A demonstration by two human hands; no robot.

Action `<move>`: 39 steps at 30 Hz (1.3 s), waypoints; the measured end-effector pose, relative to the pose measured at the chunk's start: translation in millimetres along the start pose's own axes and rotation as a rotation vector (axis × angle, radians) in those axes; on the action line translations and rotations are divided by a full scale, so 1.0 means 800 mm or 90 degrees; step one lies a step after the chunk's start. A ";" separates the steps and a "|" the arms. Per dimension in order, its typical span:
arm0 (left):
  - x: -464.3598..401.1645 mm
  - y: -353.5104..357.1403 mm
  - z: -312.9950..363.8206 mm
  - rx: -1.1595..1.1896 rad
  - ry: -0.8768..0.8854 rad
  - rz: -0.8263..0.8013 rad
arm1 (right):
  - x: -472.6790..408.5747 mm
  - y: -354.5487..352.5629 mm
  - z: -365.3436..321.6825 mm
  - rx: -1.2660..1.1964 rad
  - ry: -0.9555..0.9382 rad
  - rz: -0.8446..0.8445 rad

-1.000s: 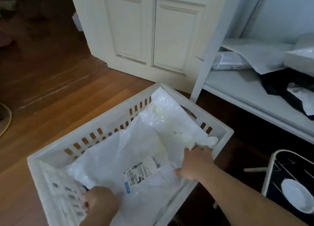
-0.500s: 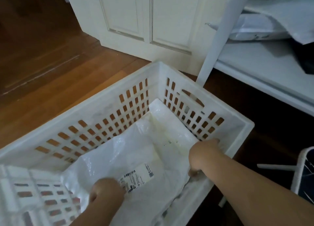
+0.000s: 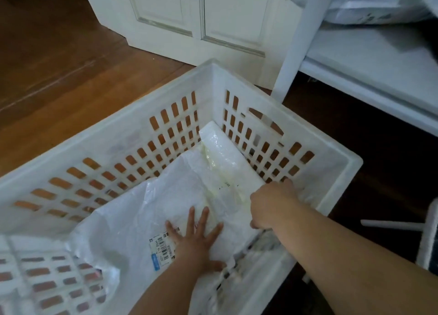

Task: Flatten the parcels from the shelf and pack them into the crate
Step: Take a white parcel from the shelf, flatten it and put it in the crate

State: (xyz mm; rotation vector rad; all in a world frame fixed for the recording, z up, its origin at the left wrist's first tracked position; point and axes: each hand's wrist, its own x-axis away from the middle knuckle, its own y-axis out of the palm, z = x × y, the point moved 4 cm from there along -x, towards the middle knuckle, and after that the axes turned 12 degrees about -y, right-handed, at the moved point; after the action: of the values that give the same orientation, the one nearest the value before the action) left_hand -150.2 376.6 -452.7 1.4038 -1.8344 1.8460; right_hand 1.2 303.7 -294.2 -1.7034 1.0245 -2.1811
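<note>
Head view looks straight down into a white slotted crate (image 3: 336, 163) standing on the wooden floor (image 3: 59, 77), just beside the leg of a white shelf (image 3: 369, 63). A white plastic parcel (image 3: 147, 210) lies inside the crate, its far end tucked against the far corner and its near end riding up toward the near wall, with a barcode label (image 3: 161, 250) face up. The left hand (image 3: 196, 239) is spread, fingers straight and splayed, palm pressing down on the middle of the parcel just beside the label. The right hand (image 3: 272, 208) is curled at the parcel's right edge against the crate wall; its fingertips are hidden, so I cannot tell whether it pinches the plastic or only pushes it down. The step in hand looks like flattening this parcel into the bottom of the crate. To do it well, the flat palm should sweep from the middle outward toward the corners, driving trapped air to the open edges rather than trapping a bulge under the hand. The right side wants tucking below the wall so no flap stands up. The near left part of the plastic looks puffed and crumpled and probably needs the next press. More parcels (image 3: 369, 9) wait on the shelf above, so a level layer now leaves room for them.
</note>
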 end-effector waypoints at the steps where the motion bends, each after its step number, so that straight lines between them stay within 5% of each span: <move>1: 0.000 -0.001 0.001 -0.002 -0.002 -0.014 | -0.001 0.000 0.001 -0.006 0.001 0.003; 10: 0.014 -0.093 -0.009 0.184 0.014 -0.150 | 0.023 -0.033 -0.002 -0.001 -0.027 0.239; 17: 0.070 -0.218 0.001 0.350 0.023 0.076 | 0.104 -0.046 0.017 -0.057 -0.011 0.397; 21: 0.145 -0.292 0.031 0.387 0.117 0.190 | 0.181 -0.016 0.071 -0.079 0.040 0.471; 31: 0.333 -0.366 0.185 0.196 0.384 0.319 | 0.447 0.157 0.196 -0.116 0.313 0.468; 35: 0.385 -0.388 0.249 0.266 0.445 0.297 | 0.531 0.216 0.234 -0.191 0.458 0.536; 39: 0.427 -0.426 0.311 0.426 0.469 0.247 | 0.596 0.257 0.286 -0.446 0.551 0.675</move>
State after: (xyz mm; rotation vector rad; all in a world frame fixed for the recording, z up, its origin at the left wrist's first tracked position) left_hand 22.6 78.5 -33.4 0.3199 -1.1979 2.8198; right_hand 3.9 -196.5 -26.5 0.0310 2.3432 -1.7645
